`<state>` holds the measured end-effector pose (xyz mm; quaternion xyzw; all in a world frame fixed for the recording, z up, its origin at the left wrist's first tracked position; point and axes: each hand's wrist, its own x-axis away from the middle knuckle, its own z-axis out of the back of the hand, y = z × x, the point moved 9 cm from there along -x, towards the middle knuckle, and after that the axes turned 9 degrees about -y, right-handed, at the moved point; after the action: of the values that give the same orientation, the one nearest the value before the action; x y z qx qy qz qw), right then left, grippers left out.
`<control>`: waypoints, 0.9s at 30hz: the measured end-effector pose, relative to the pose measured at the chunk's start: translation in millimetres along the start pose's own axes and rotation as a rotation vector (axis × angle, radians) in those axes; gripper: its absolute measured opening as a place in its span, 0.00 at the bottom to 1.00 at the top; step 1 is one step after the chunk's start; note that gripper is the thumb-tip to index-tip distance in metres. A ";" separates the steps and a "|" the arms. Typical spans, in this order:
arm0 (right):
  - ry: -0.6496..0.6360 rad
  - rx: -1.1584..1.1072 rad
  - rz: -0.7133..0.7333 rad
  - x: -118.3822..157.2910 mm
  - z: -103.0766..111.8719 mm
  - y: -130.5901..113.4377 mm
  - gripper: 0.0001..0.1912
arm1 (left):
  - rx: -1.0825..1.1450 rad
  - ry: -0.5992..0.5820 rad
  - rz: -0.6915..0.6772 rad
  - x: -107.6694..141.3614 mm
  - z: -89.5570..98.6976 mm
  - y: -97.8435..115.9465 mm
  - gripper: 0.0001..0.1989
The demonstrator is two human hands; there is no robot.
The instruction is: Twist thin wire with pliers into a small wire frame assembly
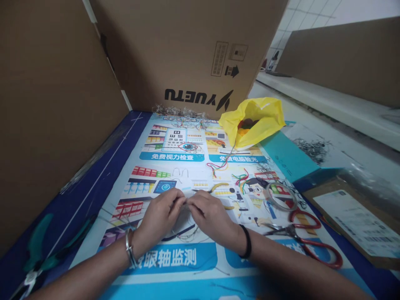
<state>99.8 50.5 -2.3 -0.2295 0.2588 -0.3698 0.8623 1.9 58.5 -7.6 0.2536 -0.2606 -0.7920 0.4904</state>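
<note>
My left hand and my right hand meet fingertip to fingertip above the printed poster sheet. Both are closed in a pinch. Whatever they hold is too thin and too hidden to make out. Just beneath them lie fine wire loops. Pliers with yellow handles lie partly behind my right hand. Beyond my left hand is a small bent wire piece. Scissors with red handles rest to the right of my right wrist.
Green-handled pliers lie at the lower left. A yellow bag with coloured contents stands at the back right, near coloured threads and a tape-like ring. Cardboard walls rise behind. A labelled package lies at right.
</note>
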 end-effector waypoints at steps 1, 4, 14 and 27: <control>0.003 0.000 0.002 -0.1 0.3 -0.2 0.09 | 0.004 0.001 0.001 0.0 -0.1 -0.2 0.06; 0.004 0.005 0.002 -0.2 0.6 -0.2 0.09 | 0.010 0.002 0.001 0.0 -0.4 -0.9 0.05; -0.005 -0.033 -0.008 -0.6 -2.8 3.0 0.08 | 0.074 -0.059 0.095 -1.3 -4.4 -11.5 0.06; 0.007 -0.053 -0.061 -0.9 -0.6 7.3 0.06 | 0.047 -0.202 0.054 -4.7 -1.3 -7.1 0.10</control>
<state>102.6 55.6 -6.8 -0.2587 0.2642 -0.3899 0.8433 0.1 65.3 -12.6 0.1769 -0.3337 -0.7937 0.4769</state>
